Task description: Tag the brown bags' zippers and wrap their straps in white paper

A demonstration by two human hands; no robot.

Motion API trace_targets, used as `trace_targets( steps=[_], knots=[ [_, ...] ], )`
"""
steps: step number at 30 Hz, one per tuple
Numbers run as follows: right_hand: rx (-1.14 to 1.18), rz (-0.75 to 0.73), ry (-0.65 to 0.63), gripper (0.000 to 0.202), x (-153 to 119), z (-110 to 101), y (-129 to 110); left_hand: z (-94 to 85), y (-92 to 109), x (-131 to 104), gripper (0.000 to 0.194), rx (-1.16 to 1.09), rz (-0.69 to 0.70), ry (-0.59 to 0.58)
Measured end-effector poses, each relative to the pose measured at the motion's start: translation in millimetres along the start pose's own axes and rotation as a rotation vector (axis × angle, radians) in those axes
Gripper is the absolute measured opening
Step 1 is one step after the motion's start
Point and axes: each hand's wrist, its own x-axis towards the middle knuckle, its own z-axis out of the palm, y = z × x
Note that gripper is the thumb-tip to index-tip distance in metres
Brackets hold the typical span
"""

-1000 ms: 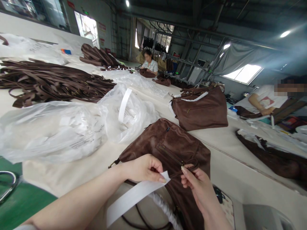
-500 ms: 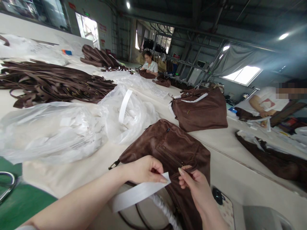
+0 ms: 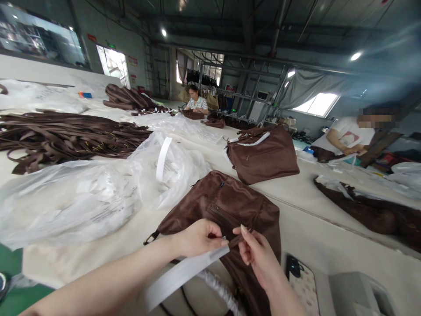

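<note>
A brown handbag [image 3: 250, 202] lies in front of me, its zipped pocket facing up. My left hand [image 3: 200, 237] is closed, pinching the end of a white strip [image 3: 184, 274] that trails down to the left. Between thumb and fingers my right hand [image 3: 255, 250] grips a thin brown strap [image 3: 236, 239] of the bag. The strip's end and the strap almost meet; whether they touch I cannot tell. Below the strip runs a bag handle [image 3: 220, 287] wrapped in white material.
Clear plastic bags [image 3: 75, 197] and a pile of brown straps [image 3: 69, 134] lie left. Another brown handbag [image 3: 265, 156] stands beyond. A phone [image 3: 301, 281] and a grey device [image 3: 358, 294] are at right. Two people [image 3: 196, 103] work farther off.
The strip's end and the strap have come closer together, my right hand shifting left toward my left hand. The whole view has swung slightly to the right.
</note>
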Motion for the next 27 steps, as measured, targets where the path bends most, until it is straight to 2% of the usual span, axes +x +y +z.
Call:
trace_targets(
  steps=[2, 4, 8, 12, 15, 21, 27],
  knots=[
    [0.057, -0.007, 0.010, 0.047, 1, -1, 1, -2.3, 12, -1, 0.043, 0.057, -0.009, -0.051],
    [0.061, 0.019, -0.036, 0.046, 0, 3, 6, -3.4, 19, 0, 0.042, 0.082, -0.027, -0.080],
    [-0.034, 0.091, -0.149, 0.048, 0, 12, 15, -1.9, 18, 2, 0.038, 0.146, -0.089, -0.046],
    [-0.165, 0.132, -0.057, 0.054, 8, -1, 10, 0.3, 12, 2, 0.037, 0.276, -0.136, -0.048],
    [-0.073, 0.123, 0.013, 0.051, 14, -11, 7, 2.1, 14, 4, 0.042, 0.326, -0.158, -0.053],
    [0.070, 0.111, -0.061, 0.048, 14, -1, 17, 7.6, 19, 17, 0.044, 0.335, -0.110, 0.015],
    [0.307, 0.127, -0.088, 0.045, 11, -6, 9, 11.3, 12, 11, 0.053, 0.351, -0.104, -0.036]
  ],
)
